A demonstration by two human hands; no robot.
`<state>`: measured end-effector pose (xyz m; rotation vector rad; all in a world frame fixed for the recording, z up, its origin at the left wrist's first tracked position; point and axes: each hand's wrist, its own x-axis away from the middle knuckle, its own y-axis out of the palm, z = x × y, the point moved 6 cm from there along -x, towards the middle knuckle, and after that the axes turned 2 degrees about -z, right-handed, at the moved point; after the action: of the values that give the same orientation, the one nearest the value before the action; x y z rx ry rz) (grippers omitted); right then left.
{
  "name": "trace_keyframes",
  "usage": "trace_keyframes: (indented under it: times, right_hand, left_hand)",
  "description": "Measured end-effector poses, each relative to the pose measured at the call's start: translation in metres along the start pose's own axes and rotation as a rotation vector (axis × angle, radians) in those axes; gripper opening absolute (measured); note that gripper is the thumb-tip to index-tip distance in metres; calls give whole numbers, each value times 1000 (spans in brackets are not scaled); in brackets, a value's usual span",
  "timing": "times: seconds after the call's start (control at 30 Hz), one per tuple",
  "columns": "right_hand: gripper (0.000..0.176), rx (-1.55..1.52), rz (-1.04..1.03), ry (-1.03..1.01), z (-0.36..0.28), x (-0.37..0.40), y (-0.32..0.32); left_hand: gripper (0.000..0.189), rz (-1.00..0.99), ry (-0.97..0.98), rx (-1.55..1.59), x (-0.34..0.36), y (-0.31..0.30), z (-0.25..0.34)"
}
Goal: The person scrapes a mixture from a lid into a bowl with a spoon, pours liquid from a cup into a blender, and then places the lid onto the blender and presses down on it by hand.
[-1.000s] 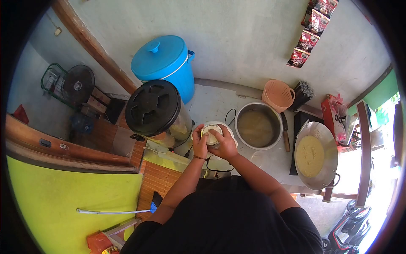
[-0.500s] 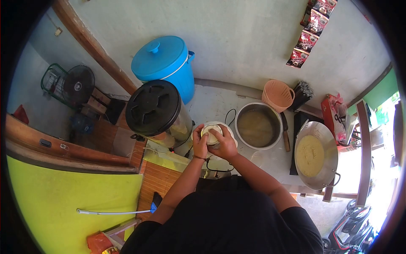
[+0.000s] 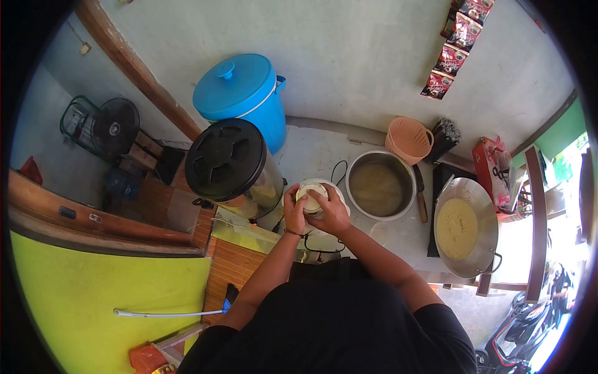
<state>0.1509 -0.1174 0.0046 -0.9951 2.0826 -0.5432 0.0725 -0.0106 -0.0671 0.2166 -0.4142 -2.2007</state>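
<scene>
What looks like a blender jar with a pale round lid [image 3: 311, 188] is between my hands, seen from above. My left hand [image 3: 293, 209] wraps round its left side, fingers bent along the rim. My right hand [image 3: 332, 213] grips the right side, with its thumb across the lid. Directly below, a wider white round base [image 3: 342, 212] rests on the table, largely covered by my hands. A black cord [image 3: 322, 252] loops close to my wrists.
Right of my hands stands a metal pot [image 3: 352, 202] of cloudy liquid, then a knife [image 3: 422, 206] and a wok [image 3: 488, 227] with pale yellow batter [image 3: 456, 229]. At left are a black-lidded clear container [image 3: 269, 187] and a blue lidded bucket [image 3: 265, 118]. A peach basket [image 3: 408, 138] sits by the wall.
</scene>
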Motion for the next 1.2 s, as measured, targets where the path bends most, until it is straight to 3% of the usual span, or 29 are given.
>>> trace_keyframes:
  times: [0.63, 0.93, 1.2]
  right_hand:
    - [68, -13, 29, -15, 1, 0, 0]
    - [64, 37, 36, -6, 1, -2, 0]
    - [62, 49, 20, 20, 1, -5, 1]
  left_hand:
    - [44, -11, -11, 31, -1, -2, -7]
    - [40, -124, -43, 89, -3, 4, -3]
    - [40, -82, -39, 85, -4, 1, -7]
